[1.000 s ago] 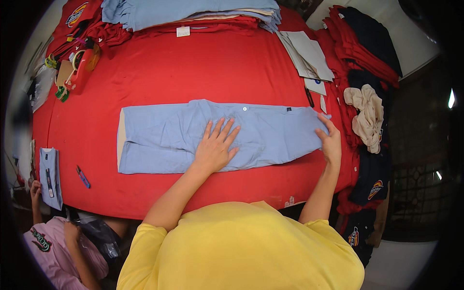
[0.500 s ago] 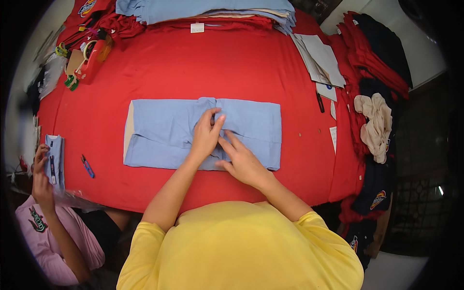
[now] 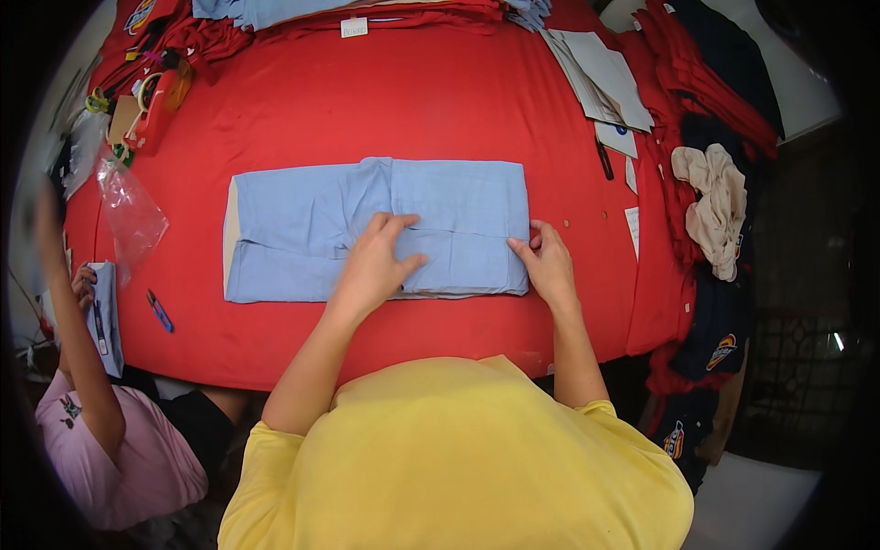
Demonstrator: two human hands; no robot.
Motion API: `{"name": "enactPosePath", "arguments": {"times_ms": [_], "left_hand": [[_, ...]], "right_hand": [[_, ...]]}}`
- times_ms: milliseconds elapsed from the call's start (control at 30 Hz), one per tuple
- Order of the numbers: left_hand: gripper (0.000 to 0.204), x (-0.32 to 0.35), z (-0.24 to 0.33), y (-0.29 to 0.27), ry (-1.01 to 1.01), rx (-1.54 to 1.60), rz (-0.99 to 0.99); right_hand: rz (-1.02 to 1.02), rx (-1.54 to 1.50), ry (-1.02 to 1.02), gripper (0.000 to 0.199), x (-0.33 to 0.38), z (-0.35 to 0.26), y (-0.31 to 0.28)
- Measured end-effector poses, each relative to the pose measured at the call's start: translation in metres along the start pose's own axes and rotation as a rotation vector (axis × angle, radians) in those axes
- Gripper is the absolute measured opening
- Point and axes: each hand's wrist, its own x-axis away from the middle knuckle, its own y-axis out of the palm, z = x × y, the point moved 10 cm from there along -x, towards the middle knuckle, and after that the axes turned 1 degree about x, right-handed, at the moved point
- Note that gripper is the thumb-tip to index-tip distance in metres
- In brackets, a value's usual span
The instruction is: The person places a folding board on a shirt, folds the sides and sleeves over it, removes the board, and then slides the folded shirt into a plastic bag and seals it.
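Note:
A light-blue garment point(image 3: 302, 197), folded into a long rectangle with a cream strip at its left end, lies in front of me on the red cloth. Over its middle rests my left hand point(image 3: 371, 268), thumb apart from the fingers, holding nothing. At the garment's right edge, my right hand point(image 3: 550, 268) has thumb and fingers closed on the fabric. A crease crosses the cloth between the hands. Part of the lower edge is hidden by my left hand.
Blue thread snips point(image 3: 159, 310) lie left, near a co-worker's hand point(image 3: 84, 286) on another folded garment point(image 3: 105, 307). A clear plastic bag point(image 3: 133, 215) and a red tape dispenser point(image 3: 151, 119) are behind them. Papers point(image 3: 600, 78), a pen point(image 3: 604, 158) and beige cloth point(image 3: 713, 211) lie right.
My right hand has moved from the garment's middle to its right edge and closed there. The left hand stays over the middle. A clear bag now lies near the co-worker, whose arm has risen.

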Motion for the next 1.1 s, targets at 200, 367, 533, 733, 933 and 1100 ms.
{"name": "enactPosePath", "arguments": {"times_ms": [200, 367, 533, 733, 933, 1100], "left_hand": [[0.068, 0.01, -0.023, 0.018, -0.121, -0.062, -0.136], [0.091, 0.022, 0.027, 0.015, 0.307, -0.545, 0.07], [0.101, 0.021, 0.0, 0.035, 0.282, -0.525, -0.086], [0.094, 0.008, 0.008, 0.021, 0.316, -0.443, 0.038], [0.081, -0.008, -0.003, 0.031, 0.371, -0.488, 0.16], [0.068, 0.002, 0.006, -0.023, 0.031, 0.605, 0.023]], "right_hand": [[-0.007, -0.106, -0.028, 0.044, -0.01, 0.02, 0.01], [0.107, -0.18, 0.019, 0.04, -0.005, 0.013, -0.002], [0.18, -0.03, -0.217, 0.049, 0.002, -0.017, -0.005], [-0.039, -0.108, 0.078, 0.05, -0.014, 0.01, 0.007], [-0.142, -0.341, 0.065, 0.031, -0.031, 0.007, 0.007], [-0.336, -0.749, -0.175, 0.03, -0.005, -0.135, 0.007]]}}
